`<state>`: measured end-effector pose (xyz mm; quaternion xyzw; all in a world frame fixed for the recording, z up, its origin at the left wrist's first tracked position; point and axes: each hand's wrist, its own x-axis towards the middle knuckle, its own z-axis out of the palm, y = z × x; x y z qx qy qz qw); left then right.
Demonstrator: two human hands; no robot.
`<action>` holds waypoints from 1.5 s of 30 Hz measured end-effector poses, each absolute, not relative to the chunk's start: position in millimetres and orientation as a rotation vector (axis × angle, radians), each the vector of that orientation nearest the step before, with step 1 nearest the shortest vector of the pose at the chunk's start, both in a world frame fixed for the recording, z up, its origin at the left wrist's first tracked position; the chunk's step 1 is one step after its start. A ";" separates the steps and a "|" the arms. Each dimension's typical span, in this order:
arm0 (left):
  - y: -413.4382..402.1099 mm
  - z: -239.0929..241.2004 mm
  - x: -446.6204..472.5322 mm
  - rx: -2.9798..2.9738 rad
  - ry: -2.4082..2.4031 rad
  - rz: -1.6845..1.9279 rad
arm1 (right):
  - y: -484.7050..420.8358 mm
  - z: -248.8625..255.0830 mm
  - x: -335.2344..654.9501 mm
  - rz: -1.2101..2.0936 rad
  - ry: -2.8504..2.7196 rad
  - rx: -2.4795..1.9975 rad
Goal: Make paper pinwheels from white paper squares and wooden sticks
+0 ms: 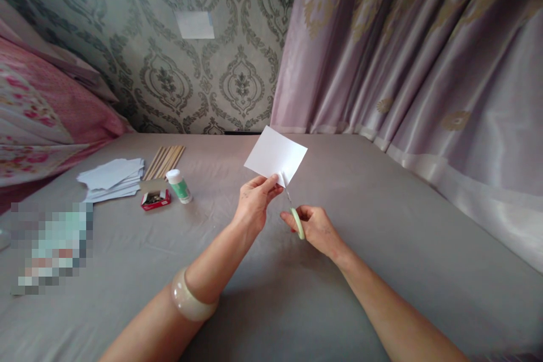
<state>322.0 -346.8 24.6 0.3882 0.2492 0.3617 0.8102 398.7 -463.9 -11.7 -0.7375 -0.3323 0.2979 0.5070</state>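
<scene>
My left hand [255,199] pinches a white sheet of paper [278,153] by its near corner, thumb on top. The sheet is held up in the air, tilted. In my right hand [316,229] is a pair of scissors [299,225] with pale green handles, the fingers in the loops. Their blades point away from me and meet the paper's near edge, close to my left thumb. How far the blades are apart is too small to tell.
On the grey-covered surface [237,305], at the left, lie stacked white papers [112,178], several wooden sticks [164,162], an opened red box [155,199] of small metal pieces and a white-and-green bottle [179,186]. A blurred packet [55,246] lies nearer. Curtains [382,56] hang at the right.
</scene>
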 end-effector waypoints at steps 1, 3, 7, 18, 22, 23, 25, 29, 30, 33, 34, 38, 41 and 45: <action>-347.0 25.2 321.9 0.830 0.534 0.771 | -464.0 -10.9 398.2 0.716 -0.797 -1.780; -347.5 26.6 321.6 0.828 0.542 0.769 | -463.9 -9.6 397.7 0.711 -0.790 -1.784; -348.5 28.6 321.3 0.819 0.552 0.759 | -463.3 -10.3 398.0 0.705 -0.792 -1.786; -351.1 31.9 320.3 0.844 0.586 0.719 | -463.4 -7.2 396.4 0.719 -0.783 -1.787; -355.3 29.9 320.5 0.859 0.585 0.695 | -464.7 -2.9 396.2 0.708 -0.791 -1.779; -356.3 29.3 320.6 0.860 0.584 0.692 | -464.9 -2.6 396.5 0.706 -0.791 -1.777; -357.6 28.4 320.8 0.861 0.584 0.690 | -465.2 -2.7 397.3 0.705 -0.791 -1.769; -358.2 28.1 321.0 0.855 0.585 0.689 | -465.4 -4.0 398.2 0.692 -0.801 -1.771; -358.2 28.1 321.0 0.852 0.585 0.689 | -465.4 -4.4 398.3 0.690 -0.802 -1.773; -358.2 28.5 321.2 0.844 0.585 0.687 | -465.2 -5.5 398.5 0.689 -0.793 -1.776; -358.2 28.5 321.3 0.842 0.585 0.685 | -465.0 -5.8 398.5 0.690 -0.789 -1.777; -358.2 28.1 321.4 0.843 0.581 0.676 | -464.2 -6.9 398.6 0.687 -0.782 -1.780; -357.8 27.4 321.4 0.833 0.578 0.674 | -464.0 -7.6 398.7 0.677 -0.787 -1.783; -357.4 27.1 321.7 0.824 0.576 0.674 | -464.2 -7.9 398.9 0.668 -0.788 -1.779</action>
